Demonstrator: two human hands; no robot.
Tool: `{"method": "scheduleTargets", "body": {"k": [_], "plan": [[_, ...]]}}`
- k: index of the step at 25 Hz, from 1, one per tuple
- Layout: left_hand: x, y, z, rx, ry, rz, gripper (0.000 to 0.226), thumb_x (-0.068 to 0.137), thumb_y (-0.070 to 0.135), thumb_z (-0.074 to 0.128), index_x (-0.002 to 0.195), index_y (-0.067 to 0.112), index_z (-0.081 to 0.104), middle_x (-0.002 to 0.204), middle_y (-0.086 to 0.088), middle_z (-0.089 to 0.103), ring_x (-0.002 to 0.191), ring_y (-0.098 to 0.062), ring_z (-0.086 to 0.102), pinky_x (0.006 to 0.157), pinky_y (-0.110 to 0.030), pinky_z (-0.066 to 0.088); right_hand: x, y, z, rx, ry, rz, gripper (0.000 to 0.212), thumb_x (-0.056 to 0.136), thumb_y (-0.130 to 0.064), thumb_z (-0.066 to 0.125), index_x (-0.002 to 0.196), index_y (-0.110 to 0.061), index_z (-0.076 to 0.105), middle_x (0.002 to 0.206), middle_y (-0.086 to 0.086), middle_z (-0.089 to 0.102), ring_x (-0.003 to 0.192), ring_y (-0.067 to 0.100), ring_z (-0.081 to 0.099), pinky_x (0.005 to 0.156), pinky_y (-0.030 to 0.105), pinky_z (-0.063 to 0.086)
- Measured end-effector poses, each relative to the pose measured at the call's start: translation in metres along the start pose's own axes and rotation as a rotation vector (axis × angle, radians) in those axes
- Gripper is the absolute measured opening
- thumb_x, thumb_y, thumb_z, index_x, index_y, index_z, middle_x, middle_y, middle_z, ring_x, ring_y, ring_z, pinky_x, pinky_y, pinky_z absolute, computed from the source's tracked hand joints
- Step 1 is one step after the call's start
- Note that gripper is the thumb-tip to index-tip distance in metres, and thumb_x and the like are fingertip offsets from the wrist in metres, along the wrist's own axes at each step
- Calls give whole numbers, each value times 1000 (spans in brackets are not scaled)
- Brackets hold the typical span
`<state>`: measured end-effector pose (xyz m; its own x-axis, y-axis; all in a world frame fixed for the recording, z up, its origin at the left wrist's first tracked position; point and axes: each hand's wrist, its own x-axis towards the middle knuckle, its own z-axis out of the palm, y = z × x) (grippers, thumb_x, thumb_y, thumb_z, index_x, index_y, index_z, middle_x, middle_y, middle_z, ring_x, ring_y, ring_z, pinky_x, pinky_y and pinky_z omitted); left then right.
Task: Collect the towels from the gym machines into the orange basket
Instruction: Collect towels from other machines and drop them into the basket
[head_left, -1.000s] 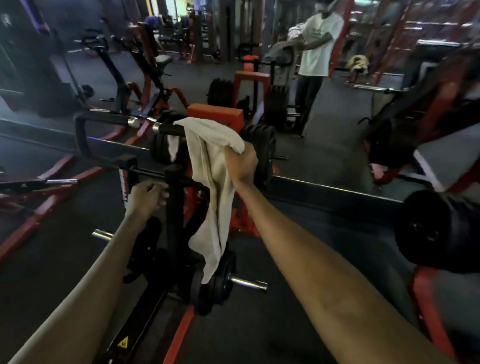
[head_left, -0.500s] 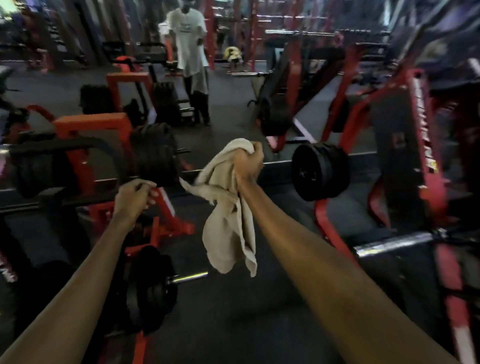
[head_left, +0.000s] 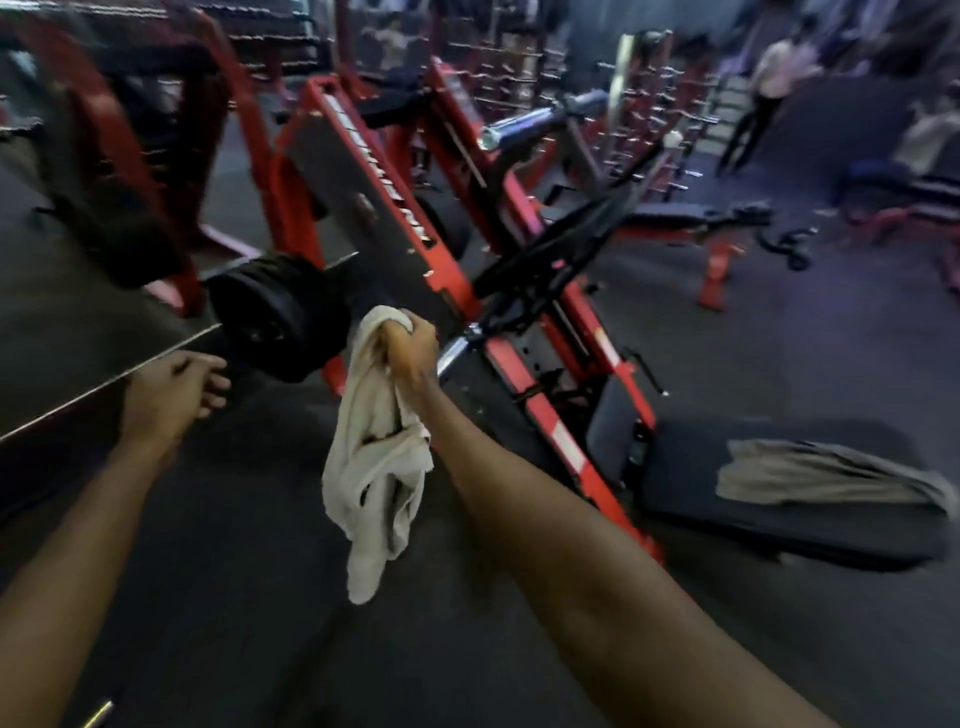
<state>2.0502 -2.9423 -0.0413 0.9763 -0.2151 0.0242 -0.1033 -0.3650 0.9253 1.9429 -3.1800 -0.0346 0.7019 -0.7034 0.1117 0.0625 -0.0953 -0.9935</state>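
My right hand is closed on the top of a crumpled cream towel, which hangs down from the fist over the dark floor. My left hand floats free to the left with loosely curled fingers and holds nothing. A second, greyish towel lies spread on the black pad of a bench at the right. No orange basket is in view.
A red leg-press machine with black weight plates rises just beyond my hands. A mirror wall runs along the left. Benches and racks fill the back right, where a person in a light shirt walks.
The view has swung right, away from the plate-loaded machine. My right hand has carried the towel clear of the bar. My left hand has let go of the machine handle and opened a little.
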Motion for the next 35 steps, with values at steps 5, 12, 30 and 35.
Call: {"method": "scheduleTargets", "body": {"k": [5,12,30,35], "plan": [[-16,63,142,-22,-201,111,20,99,16,47,98,16,68,78,-5,67,42,1,58,46,-18,43,20,5,-139,-84,188,1,24,68,-30,50,74,-20,71,72,-4,69,73,15,63,76,46,55],[-58,134,328,-64,-434,167,23,99,10,48,86,15,67,56,4,66,37,1,56,38,-12,38,14,13,-338,-187,463,-4,18,71,-23,50,59,-30,63,60,-14,59,64,9,53,69,36,50],[-224,287,823,-53,-1190,355,20,93,16,55,78,21,68,68,-3,67,49,-15,57,46,-22,41,-40,75,-761,-283,1344,266,18,78,-26,53,75,-19,70,76,-5,67,75,17,62,75,40,53],[-305,295,950,42,-1258,447,11,94,27,58,88,26,68,81,0,70,68,-21,65,59,-33,54,-69,102,-867,-222,1514,340,15,83,-19,54,76,-16,66,70,-5,61,68,15,56,71,39,50]]}}
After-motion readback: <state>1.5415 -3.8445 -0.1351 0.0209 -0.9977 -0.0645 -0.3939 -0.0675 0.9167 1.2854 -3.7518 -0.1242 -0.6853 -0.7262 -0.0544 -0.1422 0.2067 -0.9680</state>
